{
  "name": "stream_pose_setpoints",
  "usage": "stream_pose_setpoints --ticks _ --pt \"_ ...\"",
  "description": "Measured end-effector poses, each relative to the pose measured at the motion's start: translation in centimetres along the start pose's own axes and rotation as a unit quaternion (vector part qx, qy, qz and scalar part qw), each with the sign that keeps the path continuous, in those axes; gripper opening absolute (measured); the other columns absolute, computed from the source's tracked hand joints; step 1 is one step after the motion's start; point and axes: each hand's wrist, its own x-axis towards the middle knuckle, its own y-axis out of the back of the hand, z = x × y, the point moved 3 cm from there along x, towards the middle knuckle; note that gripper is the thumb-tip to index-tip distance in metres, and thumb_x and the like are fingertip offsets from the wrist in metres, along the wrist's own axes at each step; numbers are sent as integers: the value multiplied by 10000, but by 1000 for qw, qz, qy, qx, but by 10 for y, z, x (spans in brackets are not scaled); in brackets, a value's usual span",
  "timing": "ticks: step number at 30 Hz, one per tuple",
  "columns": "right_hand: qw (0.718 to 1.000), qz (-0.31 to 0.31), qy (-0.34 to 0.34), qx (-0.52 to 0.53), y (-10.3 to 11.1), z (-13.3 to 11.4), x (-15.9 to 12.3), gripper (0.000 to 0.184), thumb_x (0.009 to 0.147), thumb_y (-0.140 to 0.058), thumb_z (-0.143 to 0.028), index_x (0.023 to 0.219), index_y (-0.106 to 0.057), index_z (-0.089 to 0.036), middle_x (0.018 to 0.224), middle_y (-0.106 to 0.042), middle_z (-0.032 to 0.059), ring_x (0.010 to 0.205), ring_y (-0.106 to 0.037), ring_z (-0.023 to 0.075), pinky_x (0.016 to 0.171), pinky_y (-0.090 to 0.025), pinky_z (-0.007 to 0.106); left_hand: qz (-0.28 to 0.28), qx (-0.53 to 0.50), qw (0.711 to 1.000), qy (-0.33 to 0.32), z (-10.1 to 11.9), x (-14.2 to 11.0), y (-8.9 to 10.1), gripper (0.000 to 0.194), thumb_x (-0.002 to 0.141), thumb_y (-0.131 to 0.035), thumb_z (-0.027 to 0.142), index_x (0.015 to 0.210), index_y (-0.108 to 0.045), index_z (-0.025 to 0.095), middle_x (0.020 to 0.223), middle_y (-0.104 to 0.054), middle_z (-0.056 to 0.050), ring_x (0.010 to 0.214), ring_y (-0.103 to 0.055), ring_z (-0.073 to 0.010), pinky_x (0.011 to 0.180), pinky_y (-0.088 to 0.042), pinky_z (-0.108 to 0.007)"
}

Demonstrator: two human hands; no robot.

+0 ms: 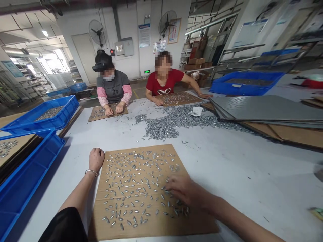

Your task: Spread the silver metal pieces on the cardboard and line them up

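Observation:
Many small spindle-shaped metal pieces (136, 194) are scattered over a brown cardboard sheet (101, 232) in front of me. At the sheet's upper left edge, my left hand (96, 159) is closed, with its curled fingers against the cardboard; the fingertips are hidden. My right hand (180, 189) is low over the right part of the sheet, fingers stretched out and apart among the pieces and slightly blurred. A denser cluster of pieces lies just below it. Beyond the sheet, a large heap of the same metal pieces (161, 129) covers part of the white table (212, 168).
Across the table, a person in grey (113, 85) and a person in red (164, 82) each work over a cardboard sheet. Blue trays (30, 178) stand at left; another blue tray (246, 88) is at back right, near stacked grey sheets (272, 109). A white scrap (196, 111) lies on the heap.

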Motion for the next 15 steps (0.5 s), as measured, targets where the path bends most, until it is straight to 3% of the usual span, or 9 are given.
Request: stream_pose_setpoints --ticks 2,7,10,15 --pt "1000 0 -2 -6 -4 3 -2 321 1000 -407 -202 1054 -721 -241 1004 -681 70 894 -653 186 796 -516 297 0 4 1000 2 -1 0 0 212 915 -450 297 840 -625 204 921 -645 -139 976 -594 -318 950 -469 -456" --pt "987 119 -99 -53 21 43 11 332 1003 -391 -254 1041 -720 -246 1048 -702 90 994 -660 221 886 -535 356 9 11 1000 0 -1 -2 1 230 925 -437 289 834 -629 201 911 -643 -145 945 -593 -321 915 -474 -451" --pt "987 123 -95 -36 30 55 24 321 1001 -404 -268 1062 -719 -252 1066 -708 87 1003 -672 222 893 -532 356 12 13 1000 0 -1 -3 0 231 928 -430 277 833 -627 204 910 -644 -141 937 -595 -314 904 -475 -440" --pt "989 118 -78 -46 19 58 65 318 986 -415 -223 1080 -718 -248 1067 -695 83 1008 -661 220 890 -514 341 18 13 1000 5 -3 -7 -1 244 941 -412 295 818 -607 217 904 -643 -126 926 -601 -297 900 -475 -421"
